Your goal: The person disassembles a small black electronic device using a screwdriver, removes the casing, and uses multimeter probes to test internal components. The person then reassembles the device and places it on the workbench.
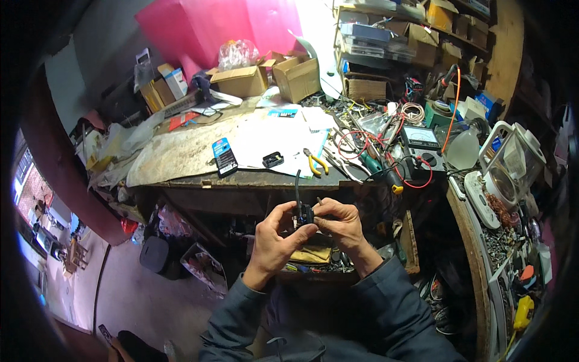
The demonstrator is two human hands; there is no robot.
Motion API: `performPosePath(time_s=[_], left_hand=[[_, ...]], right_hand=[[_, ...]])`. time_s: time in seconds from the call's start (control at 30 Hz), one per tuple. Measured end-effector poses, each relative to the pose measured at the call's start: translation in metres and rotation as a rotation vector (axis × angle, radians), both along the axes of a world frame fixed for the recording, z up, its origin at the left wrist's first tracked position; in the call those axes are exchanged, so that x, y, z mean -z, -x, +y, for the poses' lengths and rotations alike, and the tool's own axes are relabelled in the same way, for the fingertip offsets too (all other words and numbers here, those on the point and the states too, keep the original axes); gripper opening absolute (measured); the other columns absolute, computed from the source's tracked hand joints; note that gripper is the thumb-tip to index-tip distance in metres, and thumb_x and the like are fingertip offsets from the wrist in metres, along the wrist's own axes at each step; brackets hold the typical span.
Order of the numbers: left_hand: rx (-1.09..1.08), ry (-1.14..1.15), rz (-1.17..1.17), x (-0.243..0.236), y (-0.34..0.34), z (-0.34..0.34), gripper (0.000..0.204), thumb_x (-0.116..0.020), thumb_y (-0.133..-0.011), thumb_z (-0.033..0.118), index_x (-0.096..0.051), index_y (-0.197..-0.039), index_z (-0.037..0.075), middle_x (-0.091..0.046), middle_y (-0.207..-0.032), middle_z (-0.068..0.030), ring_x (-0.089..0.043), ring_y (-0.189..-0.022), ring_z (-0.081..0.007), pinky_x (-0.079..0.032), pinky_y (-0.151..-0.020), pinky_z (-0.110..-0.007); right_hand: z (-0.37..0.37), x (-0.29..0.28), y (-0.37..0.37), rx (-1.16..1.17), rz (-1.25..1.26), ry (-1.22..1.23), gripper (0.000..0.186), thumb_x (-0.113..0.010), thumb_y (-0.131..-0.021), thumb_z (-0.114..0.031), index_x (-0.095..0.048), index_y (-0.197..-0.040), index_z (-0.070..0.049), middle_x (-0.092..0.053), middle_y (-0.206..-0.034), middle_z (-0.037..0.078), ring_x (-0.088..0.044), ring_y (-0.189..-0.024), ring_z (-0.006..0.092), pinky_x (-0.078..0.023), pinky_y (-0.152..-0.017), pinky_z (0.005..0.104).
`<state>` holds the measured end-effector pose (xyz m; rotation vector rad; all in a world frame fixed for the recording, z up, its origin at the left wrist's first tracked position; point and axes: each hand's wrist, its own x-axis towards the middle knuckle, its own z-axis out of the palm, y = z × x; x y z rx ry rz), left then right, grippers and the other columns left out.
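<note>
My left hand grips a small black electronic part from which a black cable rises. My right hand pinches the same part from the other side, with a short thin object between thumb and forefinger that I cannot make out clearly. Just beyond, on the workbench, lie an open black housing, yellow-handled cutters and a blue-and-black blister pack, near white papers.
Cables and tools crowd an analogue meter at the right. Cardboard boxes and loaded shelves stand behind. An open drawer sits below. A cluttered side bench runs along my right; a bin stands on the floor at left.
</note>
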<state>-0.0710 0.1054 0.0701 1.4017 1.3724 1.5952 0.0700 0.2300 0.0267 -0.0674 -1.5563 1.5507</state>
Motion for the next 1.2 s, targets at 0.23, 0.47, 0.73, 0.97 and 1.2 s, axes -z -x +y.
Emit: performPosePath(time_s=[0.23, 0.47, 0.73, 0.97, 1.2], left_hand=[[-0.266, 0.02, -0.046, 0.033, -0.008, -0.026, 0.045, -0.073, -0.087, 0.002, -0.054, -0.126, -0.006, -0.066, -0.108, -0.0075, -0.064, -0.092, -0.0096, -0.054, -0.08, -0.023], [-0.217, 0.0, -0.236, 0.072, -0.002, -0.035, 0.043, -0.072, -0.085, -0.002, -0.056, -0.125, -0.004, -0.065, -0.109, -0.006, -0.062, -0.096, -0.01, -0.052, -0.084, -0.023], [-0.255, 0.017, 0.355, 0.074, 0.003, -0.04, 0.05, -0.071, -0.08, 0.001, -0.061, -0.128, -0.001, -0.065, -0.111, -0.0073, -0.062, -0.101, -0.0136, -0.049, -0.091, -0.027], [-0.189, -0.047, -0.288, 0.084, 0.007, -0.038, 0.055, -0.065, -0.086, -0.009, -0.046, -0.137, -0.005, -0.059, -0.126, -0.0118, -0.059, -0.114, -0.017, -0.049, -0.1, -0.03], [-0.171, -0.022, -0.464, 0.083, 0.014, -0.039, 0.056, -0.067, -0.086, -0.01, -0.046, -0.137, -0.006, -0.061, -0.123, -0.0127, -0.063, -0.108, -0.0171, -0.052, -0.096, -0.029]], right_hand=[[-0.005, 0.013, 0.009, 0.005, -0.356, -0.271, 0.013, -0.074, -0.084, -0.006, -0.072, -0.094, 0.002, -0.065, -0.081, 0.006, -0.063, -0.076, 0.0124, -0.05, -0.067, 0.0269], [-0.007, 0.022, 0.015, -0.124, -0.671, -0.018, 0.021, -0.07, -0.083, -0.007, -0.075, -0.101, 0.002, -0.075, -0.088, 0.008, -0.069, -0.078, 0.0147, -0.055, -0.074, 0.0297], [-0.011, 0.002, 0.009, -0.256, -0.53, 0.614, 0.018, -0.077, -0.088, -0.017, -0.072, -0.101, -0.005, -0.069, -0.084, 0.001, -0.054, -0.062, 0.0046, -0.04, -0.052, 0.0182], [-0.008, 0.013, 0.013, -0.179, -0.575, 0.533, 0.014, -0.082, -0.082, -0.017, -0.073, -0.086, -0.008, -0.067, -0.077, -0.002, -0.053, -0.059, 0.0058, -0.04, -0.051, 0.0215], [-0.008, 0.012, 0.013, -0.143, -0.63, 0.449, 0.013, -0.08, -0.086, -0.018, -0.075, -0.089, -0.006, -0.069, -0.08, -0.001, -0.057, -0.069, 0.0061, -0.042, -0.057, 0.0218]])
